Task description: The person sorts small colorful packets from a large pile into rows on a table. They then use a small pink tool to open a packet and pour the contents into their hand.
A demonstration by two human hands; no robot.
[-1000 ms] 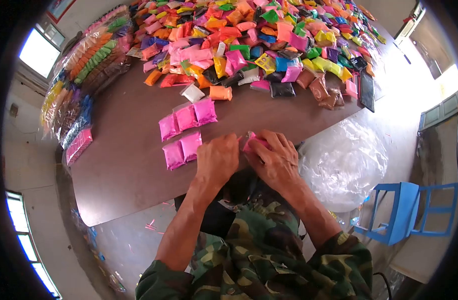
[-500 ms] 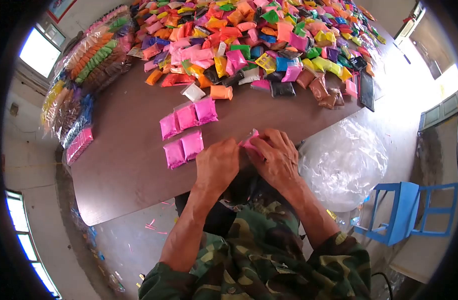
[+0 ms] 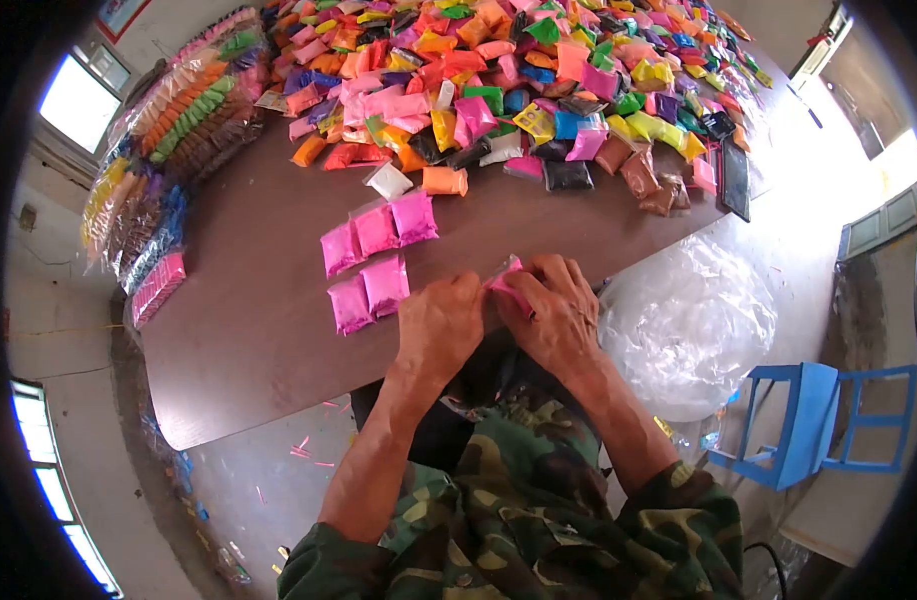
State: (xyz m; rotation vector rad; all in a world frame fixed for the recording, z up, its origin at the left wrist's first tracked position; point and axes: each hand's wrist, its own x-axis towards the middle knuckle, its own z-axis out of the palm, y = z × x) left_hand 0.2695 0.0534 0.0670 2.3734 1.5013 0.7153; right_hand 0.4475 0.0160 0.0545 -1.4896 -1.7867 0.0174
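Note:
Near the table's front edge I hold a small pink packet (image 3: 509,272) with a clear plastic end. My right hand (image 3: 557,312) is closed on it, fingers curled over its right side. My left hand (image 3: 441,322) pinches at the packet's left edge; its fingertips are partly hidden behind the knuckles. Just left of my hands lie several flat pink packets in two rows: a back row of three, with a middle packet (image 3: 376,229), and a front row of two, with a right-hand packet (image 3: 385,285).
A large heap of coloured packets (image 3: 499,90) covers the back of the brown table (image 3: 249,300). Bundled packets in clear bags (image 3: 179,140) line the left edge. A big clear plastic bag (image 3: 687,330) sits at the right, near a blue chair (image 3: 794,425).
Both hands have shifted very slightly, the left a little to the right and up. The pink packet stays between them, and the packets on the table look the same.

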